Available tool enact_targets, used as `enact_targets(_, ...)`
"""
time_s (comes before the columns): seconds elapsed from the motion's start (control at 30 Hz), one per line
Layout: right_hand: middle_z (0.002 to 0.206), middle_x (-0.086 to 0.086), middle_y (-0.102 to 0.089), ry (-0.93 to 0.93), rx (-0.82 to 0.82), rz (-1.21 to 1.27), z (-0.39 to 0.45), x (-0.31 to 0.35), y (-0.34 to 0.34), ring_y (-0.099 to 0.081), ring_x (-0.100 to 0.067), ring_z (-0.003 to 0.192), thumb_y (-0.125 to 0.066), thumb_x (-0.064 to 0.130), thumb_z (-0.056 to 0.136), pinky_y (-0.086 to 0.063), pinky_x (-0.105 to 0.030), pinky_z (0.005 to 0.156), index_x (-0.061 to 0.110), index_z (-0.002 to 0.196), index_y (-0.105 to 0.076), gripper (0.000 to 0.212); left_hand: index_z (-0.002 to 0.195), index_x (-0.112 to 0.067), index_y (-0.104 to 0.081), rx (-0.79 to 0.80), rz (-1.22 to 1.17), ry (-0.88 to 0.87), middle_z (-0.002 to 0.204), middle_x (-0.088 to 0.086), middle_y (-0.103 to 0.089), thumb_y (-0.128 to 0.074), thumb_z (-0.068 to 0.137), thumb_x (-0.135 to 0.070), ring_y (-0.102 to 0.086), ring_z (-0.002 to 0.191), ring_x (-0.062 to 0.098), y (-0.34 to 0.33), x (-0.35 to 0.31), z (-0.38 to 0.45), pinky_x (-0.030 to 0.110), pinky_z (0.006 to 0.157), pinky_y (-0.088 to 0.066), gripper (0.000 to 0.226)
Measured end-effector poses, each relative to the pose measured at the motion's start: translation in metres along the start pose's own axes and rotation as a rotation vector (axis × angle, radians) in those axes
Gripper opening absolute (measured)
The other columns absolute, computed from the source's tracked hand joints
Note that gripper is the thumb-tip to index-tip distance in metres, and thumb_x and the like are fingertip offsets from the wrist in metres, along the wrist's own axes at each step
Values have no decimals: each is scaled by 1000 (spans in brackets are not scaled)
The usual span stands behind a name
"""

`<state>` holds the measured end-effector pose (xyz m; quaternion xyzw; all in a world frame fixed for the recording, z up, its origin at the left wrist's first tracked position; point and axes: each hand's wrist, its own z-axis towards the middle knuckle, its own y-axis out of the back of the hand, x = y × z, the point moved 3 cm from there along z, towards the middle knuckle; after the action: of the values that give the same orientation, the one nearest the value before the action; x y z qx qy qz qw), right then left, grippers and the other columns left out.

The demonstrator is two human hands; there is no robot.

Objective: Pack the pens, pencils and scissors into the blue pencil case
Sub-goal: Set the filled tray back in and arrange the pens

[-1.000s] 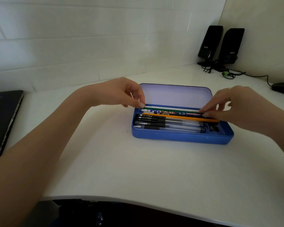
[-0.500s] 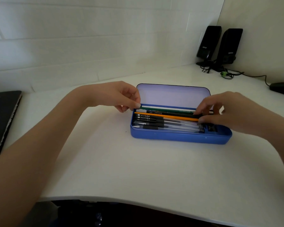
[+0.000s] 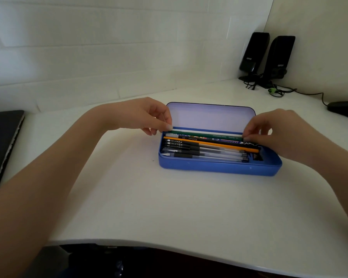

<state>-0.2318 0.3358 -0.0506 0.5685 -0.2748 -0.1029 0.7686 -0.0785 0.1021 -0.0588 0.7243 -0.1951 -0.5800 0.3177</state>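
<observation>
Seating the green pencil point(image 3: 205, 135) in the blue pencil case point(image 3: 219, 167): left hand point(image 3: 147, 117) and right hand point(image 3: 277, 131) pinch its ends; next, press it flat and let go.

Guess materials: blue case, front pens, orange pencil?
Blue pencil case: likely painted metal, maybe plastic; smooth, thin rim. Front pens: clear plastic barrels, black grips that look rubbery. Orange pencil: probably painted wood; plain solid-colour shaft, tip hidden.

Bare white tabletop point(image 3: 189, 197) is lying open at six o'clock; the blue metal pencil case's raised lid point(image 3: 209, 115) is blocking twelve o'clock.
</observation>
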Motion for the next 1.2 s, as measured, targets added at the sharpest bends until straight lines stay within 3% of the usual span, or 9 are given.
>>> enact_targets(0.23, 76, 2, -68, 43, 25, 145, -2, 4, 4, -55, -19, 67, -77, 22, 74, -44, -28, 63, 25, 69, -69, 10, 79, -27, -64, 54, -8, -8, 69, -11, -59, -77, 66, -32, -56, 66, 8, -3, 2, 0, 19, 62, -47, 19)
enact_targets(0.4, 74, 1, -67, 78, 20, 186, -1, 6, -4, -55, -17, 65, -76, 20, 74, -42, -23, 60, 26, 66, -68, 13, 83, -23, -62, 66, 13, 8, 68, -11, -57, -77, 70, -31, -54, 69, 8, -4, 2, 0, 22, 64, -47, 21)
enact_targets(0.57, 68, 12, -65, 138, 54, 271, -4, 9, 6, -50, -5, 59, -77, 27, 69, -38, -6, 52, 29, 68, -70, 7, 85, -22, -60, 85, 44, -25, 57, -11, -47, -78, 62, -40, -43, 53, 5, -2, -5, -6, 18, 54, -38, 34)
enact_targets(0.87, 61, 1, -64, 163, 142, 296, -6, 17, -5, -48, -3, 50, -79, 21, 69, -40, -12, 54, 21, 71, -71, 8, 80, -27, -61, 167, 50, -44, 58, -12, -43, -79, 52, -42, -41, 57, 8, -5, -6, -7, 25, 58, -35, 37)
enact_targets(1.1, 66, -3, -66, 147, 226, 339, -6, 13, -3, -52, -13, 58, -78, 35, 64, -44, -29, 61, 28, 73, -70, 15, 80, -28, -60, 180, 59, -55, 62, -9, -40, -80, 50, -42, -38, 59, 10, -6, -7, -9, 28, 60, -33, 39)
enact_targets(1.2, 68, -6, -65, 166, 262, 348, -8, 15, -6, -51, -10, 56, -71, 54, 52, -42, -22, 57, 28, 74, -69, 34, 80, -30, -60, 192, 67, -59, 64, -8, -38, -81, 49, -41, -37, 59, 11, -7, -8, -10, 28, 60, -33, 39)
